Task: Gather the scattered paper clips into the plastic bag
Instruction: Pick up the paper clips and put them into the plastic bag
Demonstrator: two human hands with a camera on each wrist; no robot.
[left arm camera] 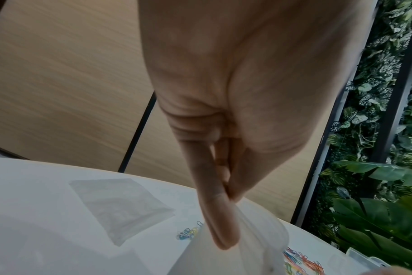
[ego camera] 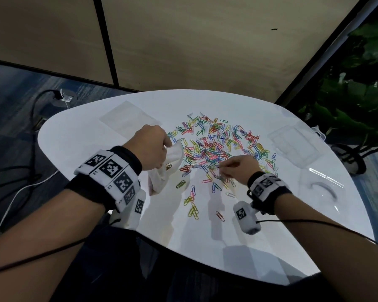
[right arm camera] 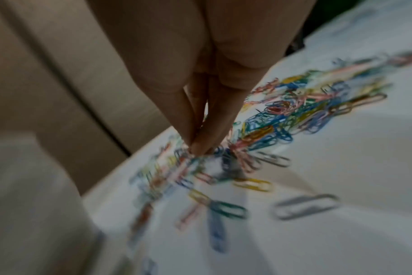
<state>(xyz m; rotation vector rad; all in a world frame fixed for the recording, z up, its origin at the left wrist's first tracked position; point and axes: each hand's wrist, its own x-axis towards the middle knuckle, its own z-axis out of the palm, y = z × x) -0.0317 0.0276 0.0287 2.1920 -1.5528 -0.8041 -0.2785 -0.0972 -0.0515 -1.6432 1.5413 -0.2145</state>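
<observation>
While the left hand pinches the rim of the bag and holds its mouth up beside the clips, a few clips show inside the bag, which sags onto the white table. A flat spare bag lies on the table beyond that hand. Just right of the held bag, the colourful clips spread across the middle of the table. At the heap's near edge, the right hand has its fingertips bunched, pinching clips. Right of the heap sits a clear box.
</observation>
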